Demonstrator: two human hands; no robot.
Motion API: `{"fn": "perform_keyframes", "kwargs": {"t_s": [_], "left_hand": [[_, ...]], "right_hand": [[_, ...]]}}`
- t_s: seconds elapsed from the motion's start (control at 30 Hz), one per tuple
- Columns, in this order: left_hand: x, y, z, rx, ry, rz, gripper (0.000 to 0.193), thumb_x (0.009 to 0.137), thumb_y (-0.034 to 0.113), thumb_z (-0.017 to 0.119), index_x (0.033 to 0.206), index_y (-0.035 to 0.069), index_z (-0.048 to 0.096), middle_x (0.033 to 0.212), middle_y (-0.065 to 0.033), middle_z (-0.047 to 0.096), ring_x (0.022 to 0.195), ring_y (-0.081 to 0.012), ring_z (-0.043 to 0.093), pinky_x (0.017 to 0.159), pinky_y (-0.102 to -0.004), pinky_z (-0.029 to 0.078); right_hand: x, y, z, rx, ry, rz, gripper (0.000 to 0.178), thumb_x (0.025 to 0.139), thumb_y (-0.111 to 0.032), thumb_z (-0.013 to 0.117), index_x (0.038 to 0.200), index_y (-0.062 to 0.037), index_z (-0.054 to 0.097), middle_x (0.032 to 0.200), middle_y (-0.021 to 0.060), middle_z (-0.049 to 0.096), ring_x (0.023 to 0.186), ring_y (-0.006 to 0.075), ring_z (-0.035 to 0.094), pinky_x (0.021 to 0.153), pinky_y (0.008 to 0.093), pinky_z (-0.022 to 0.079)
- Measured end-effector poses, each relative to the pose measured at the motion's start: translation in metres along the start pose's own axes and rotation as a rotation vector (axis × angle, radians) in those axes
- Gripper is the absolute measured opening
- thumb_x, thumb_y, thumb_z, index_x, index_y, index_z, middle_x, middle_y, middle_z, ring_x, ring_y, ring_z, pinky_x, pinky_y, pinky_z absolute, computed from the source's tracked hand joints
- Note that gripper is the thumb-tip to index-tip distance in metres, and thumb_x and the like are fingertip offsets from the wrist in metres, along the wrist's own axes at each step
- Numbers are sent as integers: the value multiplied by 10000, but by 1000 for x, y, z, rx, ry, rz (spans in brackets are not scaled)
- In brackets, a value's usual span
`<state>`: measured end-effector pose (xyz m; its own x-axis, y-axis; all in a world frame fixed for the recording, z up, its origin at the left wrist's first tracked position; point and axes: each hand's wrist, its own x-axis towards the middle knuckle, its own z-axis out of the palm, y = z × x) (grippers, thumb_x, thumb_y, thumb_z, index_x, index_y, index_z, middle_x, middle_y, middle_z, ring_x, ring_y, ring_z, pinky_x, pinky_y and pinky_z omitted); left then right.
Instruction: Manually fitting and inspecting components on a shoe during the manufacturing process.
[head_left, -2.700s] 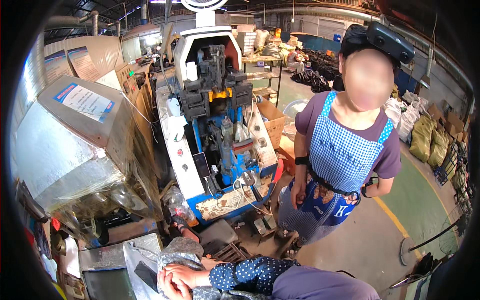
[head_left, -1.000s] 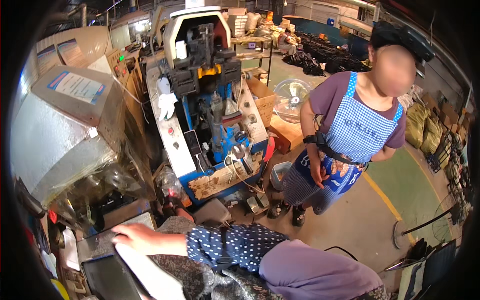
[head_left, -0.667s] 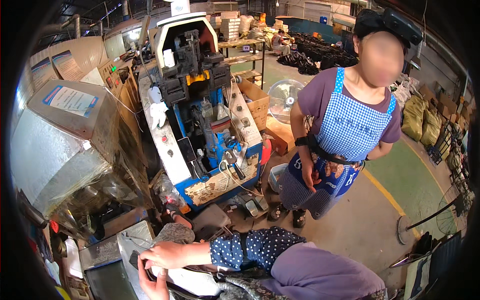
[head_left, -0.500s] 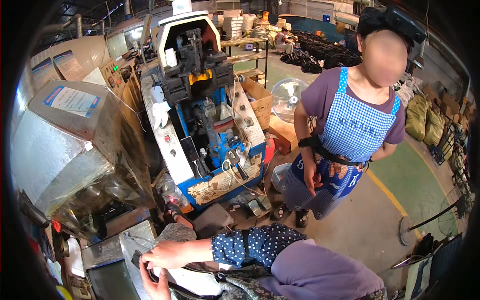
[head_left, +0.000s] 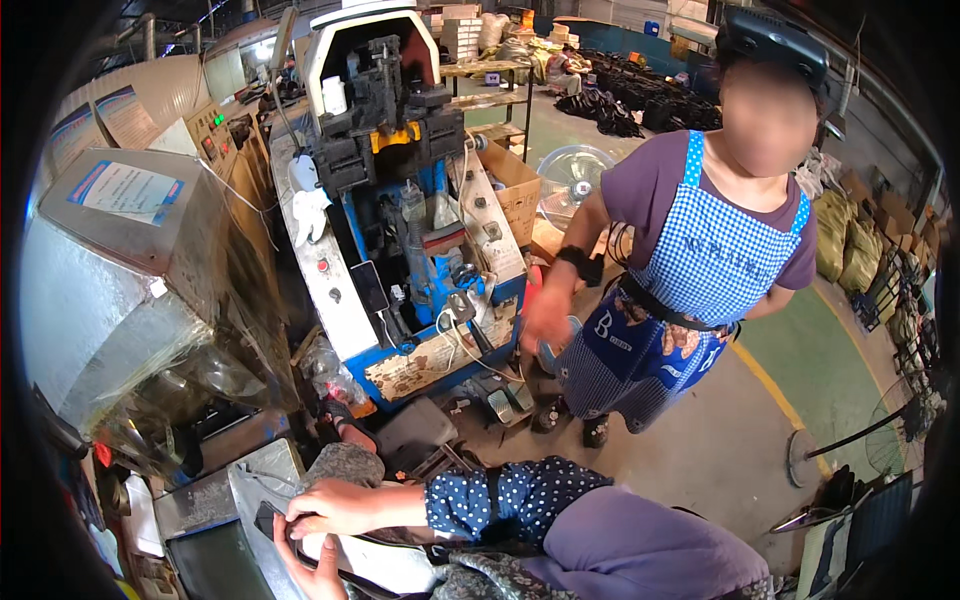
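Note:
My right hand [head_left: 337, 508] reaches in from the right, its bent fingers closed at the end of a white piece with dark edging [head_left: 385, 562]; its exact kind I cannot make out. My left hand [head_left: 316, 572] comes up from the lower edge, fingers and thumb curled round the same end. A small dark flap [head_left: 266, 517] sticks out past the fingertips. The white piece lies low, over dark patterned cloth [head_left: 490, 578]. The fingers hide the gripped edge.
Ahead stands a blue and white machine [head_left: 400, 200] with a pedal [head_left: 505, 402] at its foot. A sheet-metal hood [head_left: 120, 250] is at left, above a dark tray [head_left: 215, 560]. On the right stands a co-worker in a checked apron [head_left: 705, 250], near a fan [head_left: 578, 185].
The co-worker's lowered hand has swung outward to the left, toward the machine. My hands stay at the white piece with barely any shift. The whole view has moved slightly.

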<state>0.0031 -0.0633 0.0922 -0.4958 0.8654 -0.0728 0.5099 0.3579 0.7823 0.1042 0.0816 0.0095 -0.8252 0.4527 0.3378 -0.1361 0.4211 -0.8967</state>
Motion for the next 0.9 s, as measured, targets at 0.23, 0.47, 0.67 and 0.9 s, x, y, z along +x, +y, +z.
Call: {"fn": "perform_keyframes", "kwargs": {"t_s": [0.23, 0.47, 0.67, 0.9], "left_hand": [[43, -52, 18, -376, 206, 265, 646, 819, 106, 735, 1404, 11, 479, 1438, -155, 496, 1227, -280, 537, 1047, -396, 438], [24, -75, 23, -1026, 28, 37, 624, 897, 131, 650, 1469, 21, 424, 1399, -159, 525, 1269, -294, 528, 1063, -420, 447], [17, -88, 45, -915, 6, 24, 619, 879, 180, 672, 1434, 23, 449, 1372, -163, 524, 1248, -287, 523, 1064, -426, 431], [31, -105, 39, -940, -23, 14, 650, 839, 187, 733, 1412, 15, 478, 1388, -168, 511, 1271, -296, 496, 1078, -442, 408]], "right_hand": [[-82, 23, 39, 121, 252, 302, 310, 1004, -224, 598, 1193, 20, 628, 957, 232, 700, 870, 287, 698, 763, 395, 530], [-52, 11, -11, 408, -28, 584, 378, 1042, -346, 546, 1191, -31, 693, 1165, 74, 728, 1015, 203, 675, 858, 321, 518], [-60, 7, 16, 252, -345, 606, 581, 1095, -450, 187, 1504, -88, 386, 1318, 230, 607, 1212, 313, 589, 1039, 408, 449], [-40, -56, 0, -720, -256, 281, 349, 1039, -282, 444, 1108, 38, 568, 902, 186, 670, 798, 329, 665, 737, 434, 538]]}}
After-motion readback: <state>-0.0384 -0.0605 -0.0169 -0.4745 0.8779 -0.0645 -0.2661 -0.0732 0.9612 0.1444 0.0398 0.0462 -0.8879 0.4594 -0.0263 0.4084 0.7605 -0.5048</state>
